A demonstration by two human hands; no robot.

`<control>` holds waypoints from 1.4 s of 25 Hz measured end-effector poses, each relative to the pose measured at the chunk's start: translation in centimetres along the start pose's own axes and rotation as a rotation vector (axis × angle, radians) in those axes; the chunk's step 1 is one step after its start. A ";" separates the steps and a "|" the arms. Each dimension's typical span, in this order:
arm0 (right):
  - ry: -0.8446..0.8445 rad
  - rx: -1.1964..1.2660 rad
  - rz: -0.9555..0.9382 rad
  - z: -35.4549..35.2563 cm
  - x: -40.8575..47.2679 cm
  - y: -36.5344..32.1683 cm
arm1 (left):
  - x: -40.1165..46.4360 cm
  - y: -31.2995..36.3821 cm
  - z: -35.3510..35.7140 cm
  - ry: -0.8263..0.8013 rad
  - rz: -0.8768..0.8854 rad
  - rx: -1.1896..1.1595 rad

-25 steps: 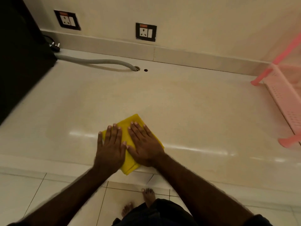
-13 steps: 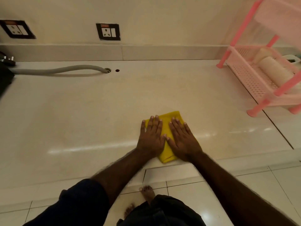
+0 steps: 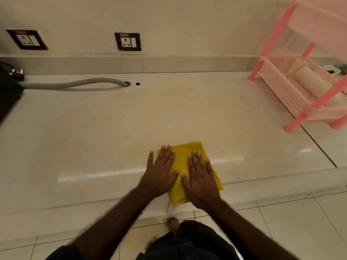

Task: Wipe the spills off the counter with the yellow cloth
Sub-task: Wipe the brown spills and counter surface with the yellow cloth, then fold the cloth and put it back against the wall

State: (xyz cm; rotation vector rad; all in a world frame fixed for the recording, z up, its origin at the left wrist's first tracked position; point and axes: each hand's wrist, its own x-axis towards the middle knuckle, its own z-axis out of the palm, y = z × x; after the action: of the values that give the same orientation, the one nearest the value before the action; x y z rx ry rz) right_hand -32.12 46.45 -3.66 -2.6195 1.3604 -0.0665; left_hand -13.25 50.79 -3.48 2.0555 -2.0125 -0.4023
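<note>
Compared with a second ago, both hands and the yellow cloth (image 3: 185,162) have swept rightward along the front edge of the counter (image 3: 112,128); the pink rack (image 3: 293,94) at right of frame is now nearer, so the wipe pass looks mid-stroke. No spill is clearly visible. The cloth sits lower centre of frame, its near corner overhanging the counter edge. Left hand (image 3: 159,175) and right hand (image 3: 201,180) lie flat, palms down, fingers (image 3: 197,160) extended and slightly spread, pressing the cloth rather than gripping it; the left hand's outer fingers rest on bare counter.
</note>
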 end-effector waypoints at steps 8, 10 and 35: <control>0.179 0.416 0.271 -4.6 1.7 1.4 | -5.1 1.8 -2.4 0.302 -0.528 -0.664; 0.160 0.378 0.222 -5.5 2.7 2.5 | -5.4 1.9 -2.7 0.210 -0.625 -0.686; -0.656 0.519 -0.192 -9.0 17.5 5.0 | -6.3 4.7 -1.2 0.071 -1.039 -1.692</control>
State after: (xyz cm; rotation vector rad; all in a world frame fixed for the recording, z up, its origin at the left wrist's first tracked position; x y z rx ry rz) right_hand -27.14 28.03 3.42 -2.0484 0.7397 0.3374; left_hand -17.30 56.97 -0.53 1.4458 0.0810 -1.4272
